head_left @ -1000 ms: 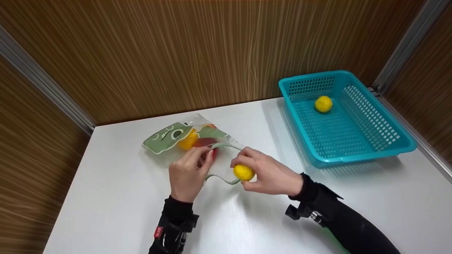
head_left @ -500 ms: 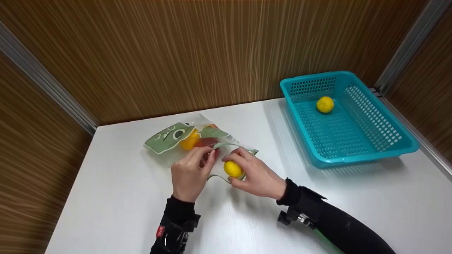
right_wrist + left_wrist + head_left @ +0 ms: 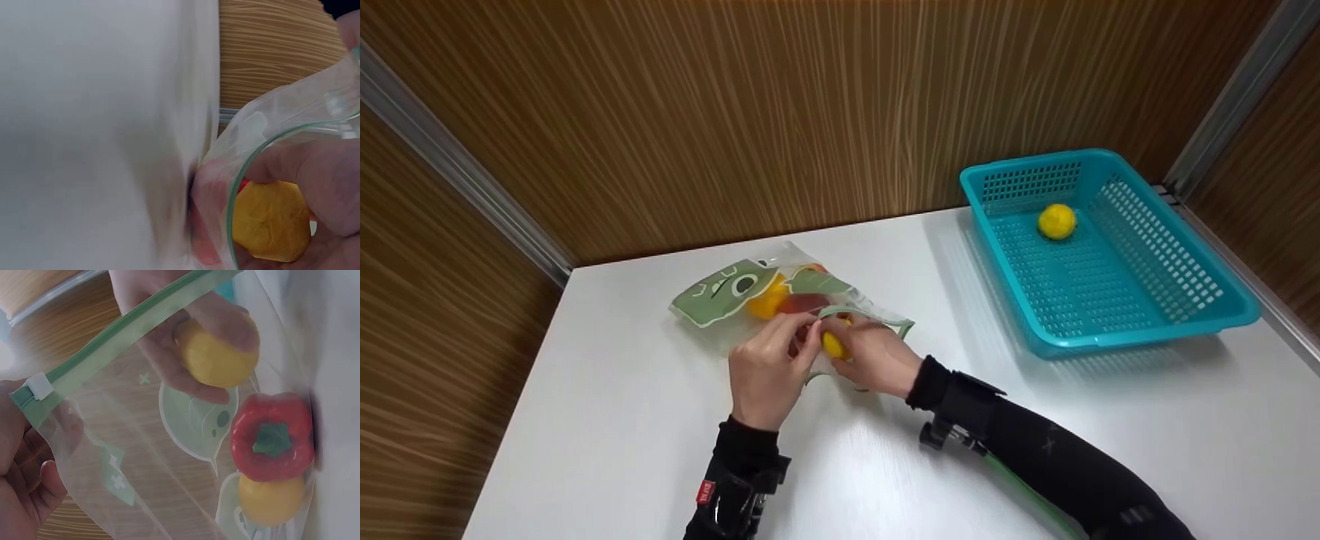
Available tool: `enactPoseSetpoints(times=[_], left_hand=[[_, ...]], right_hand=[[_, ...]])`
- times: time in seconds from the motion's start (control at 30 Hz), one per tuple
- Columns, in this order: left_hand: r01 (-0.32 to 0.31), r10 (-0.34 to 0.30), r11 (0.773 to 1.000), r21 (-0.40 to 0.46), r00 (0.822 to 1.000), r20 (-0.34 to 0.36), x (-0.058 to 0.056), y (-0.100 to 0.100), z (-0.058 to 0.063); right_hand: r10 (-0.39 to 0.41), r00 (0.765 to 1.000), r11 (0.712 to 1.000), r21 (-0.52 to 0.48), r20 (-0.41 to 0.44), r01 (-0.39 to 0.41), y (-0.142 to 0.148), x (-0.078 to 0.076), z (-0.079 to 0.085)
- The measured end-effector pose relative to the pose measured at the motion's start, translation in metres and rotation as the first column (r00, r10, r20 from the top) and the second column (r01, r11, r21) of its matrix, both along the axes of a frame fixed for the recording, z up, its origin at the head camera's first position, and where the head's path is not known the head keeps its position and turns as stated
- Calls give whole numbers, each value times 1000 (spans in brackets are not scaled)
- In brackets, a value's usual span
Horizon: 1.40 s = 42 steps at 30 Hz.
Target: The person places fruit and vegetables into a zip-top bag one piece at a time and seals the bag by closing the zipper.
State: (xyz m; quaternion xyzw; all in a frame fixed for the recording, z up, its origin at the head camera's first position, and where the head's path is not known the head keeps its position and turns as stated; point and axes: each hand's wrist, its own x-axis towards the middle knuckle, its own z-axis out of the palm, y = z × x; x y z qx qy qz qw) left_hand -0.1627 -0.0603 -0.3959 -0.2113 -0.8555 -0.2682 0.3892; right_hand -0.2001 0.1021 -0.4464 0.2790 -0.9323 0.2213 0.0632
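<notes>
One yellow fruit [image 3: 832, 345], gripped just inside the mouth of a clear bag [image 3: 709, 300].
Head view: at centre frame the left hand [image 3: 769, 367] pinches the bag's edge, while the right hand [image 3: 881, 361] has its fingers curled round the fruit; a firm left pinch should stop the mouth folding. Left wrist view: the fruit shows at upper centre, past the green zip strip [image 3: 112, 337] and above a red pepper [image 3: 246, 450], so a gentle lowering seems best. Right wrist view: the rim [image 3: 230, 209] curves round the fruit at lower right; releasing well inside would avoid snagging.

Bag [image 3: 712, 301] – clr w/ grn print; fruit [image 3: 271, 222] – ylw
</notes>
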Motion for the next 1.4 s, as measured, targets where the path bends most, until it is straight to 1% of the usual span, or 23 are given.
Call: enactPoseSetpoints(times=[0.13, 0.33, 0.37, 0.43, 0.5, 0.53, 0.6, 0.67, 0.73, 0.9, 1.07, 1.17, 1.3, 1.4], left_hand=[[9, -9, 1000, -2, 1000, -5, 0, 2, 0], [14, -14, 1000, -5, 1000, 1, 1, 2, -1], [12, -12, 1000, -7, 1000, 0, 1, 2, -1], [10, -10, 1000, -10, 1000, -1, 2, 1, -1], [10, -10, 1000, -12, 1000, -4, 2, 1, 0], [8, -8, 1000, -14, 1000, -5, 2, 1, 0], [10, -10, 1000, -11, 1000, -6, 2, 1, 0], [10, -10, 1000, -9, 1000, -11, 2, 2, 0], [10, -10, 1000, -8, 1000, -11, 2, 2, 0], [17, -17, 1000, -12, 1000, 3, 3, 2, 0], [16, -16, 1000, -19, 1000, -1, 2, 2, -1], [14, -15, 1000, -21, 1000, -10, 2, 2, -1], [15, -15, 1000, -18, 1000, -12, 2, 2, -1], [13, -13, 1000, -15, 1000, -5, 2, 2, -1]], right_hand=[[-13, 999, 999, 30, 40, 12, -1, -8, -3], [-19, 989, 997, 83, 145, 7, -6, -17, 0], [-7, 989, 995, 97, 147, -7, -7, -19, 0], [19, 992, 988, 152, 121, -38, -9, -21, 1], [32, 993, 981, 188, 115, -53, -11, -24, 2], [36, 992, 974, 217, 120, -62, -12, -25, 2], [32, 987, 969, 239, 156, -69, -15, -28, 2], [9, 976, 974, 218, 218, -58, -17, -32, 1], [3, 967, 977, 206, 256, -57, -19, -35, 0], [-22, 956, 989, 149, 293, -23, -20, -39, -7], [-31, 958, 994, 110, 284, -1, -21, -40, -12], [-24, 965, 993, 118, 261, -7, -20, -39, -12], [-18, 968, 992, 123, 250, -13, -19, -39, -12], [-13, 962, 995, 102, 272, -15, -18, -39, -12]])
